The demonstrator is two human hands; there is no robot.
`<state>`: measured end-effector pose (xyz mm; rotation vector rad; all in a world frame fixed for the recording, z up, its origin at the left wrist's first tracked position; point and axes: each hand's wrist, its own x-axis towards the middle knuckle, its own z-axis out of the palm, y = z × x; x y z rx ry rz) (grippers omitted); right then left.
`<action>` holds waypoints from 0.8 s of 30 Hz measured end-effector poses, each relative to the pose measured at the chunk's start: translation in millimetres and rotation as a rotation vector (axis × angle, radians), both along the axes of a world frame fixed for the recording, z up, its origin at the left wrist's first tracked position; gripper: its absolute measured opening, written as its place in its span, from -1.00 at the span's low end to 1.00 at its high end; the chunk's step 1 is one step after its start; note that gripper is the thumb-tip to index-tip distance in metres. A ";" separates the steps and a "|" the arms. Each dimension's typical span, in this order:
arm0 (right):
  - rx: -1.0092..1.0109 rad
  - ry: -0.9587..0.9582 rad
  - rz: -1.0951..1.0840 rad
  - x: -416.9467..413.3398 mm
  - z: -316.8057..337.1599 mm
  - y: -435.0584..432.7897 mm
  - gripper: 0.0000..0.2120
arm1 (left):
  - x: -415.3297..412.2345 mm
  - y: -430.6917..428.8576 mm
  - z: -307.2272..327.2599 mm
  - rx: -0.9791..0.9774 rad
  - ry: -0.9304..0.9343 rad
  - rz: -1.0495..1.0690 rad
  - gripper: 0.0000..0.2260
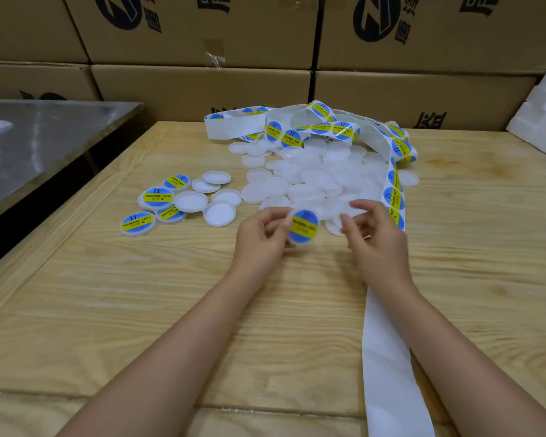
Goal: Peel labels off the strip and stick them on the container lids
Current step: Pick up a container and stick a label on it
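Left hand holds a labelled lid above the counter, right hand loose beside it.

The left hand [262, 234] pinches a round lid [304, 226] at its edge, its blue and yellow label facing the camera, the print too blurred to read. The right hand [372, 234] hovers just beside it, fingers curled and apart, gripping nothing that can be made out. The label strip [394, 197] passes behind the right hand, its bare white backing [388, 357] running under the right forearm and cut off at the bottom edge. Further back the strip loops over a heap of plain white lids [316, 181]. To the left on the wooden counter [139, 294] lies a small group of finished lids [157, 197], some face down. Cardboard boxes [202, 83] are stacked behind.
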<state>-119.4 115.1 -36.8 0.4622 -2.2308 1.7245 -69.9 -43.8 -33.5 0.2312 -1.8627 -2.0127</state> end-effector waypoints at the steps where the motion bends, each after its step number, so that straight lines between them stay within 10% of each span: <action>1: -0.002 0.050 -0.067 -2.8 2.2 3.2 -0.86 | -1.1 -4.0 -1.2 -0.087 0.038 0.079 -0.86; 8: 0.529 0.103 -0.237 -31.9 -4.6 40.1 -0.70 | -5.3 -66.1 -1.5 -0.760 0.164 0.565 -0.79; 24: 0.741 0.006 -0.315 -45.4 -11.9 60.0 -0.74 | -8.8 -100.7 -11.8 -1.054 -0.198 0.634 -0.74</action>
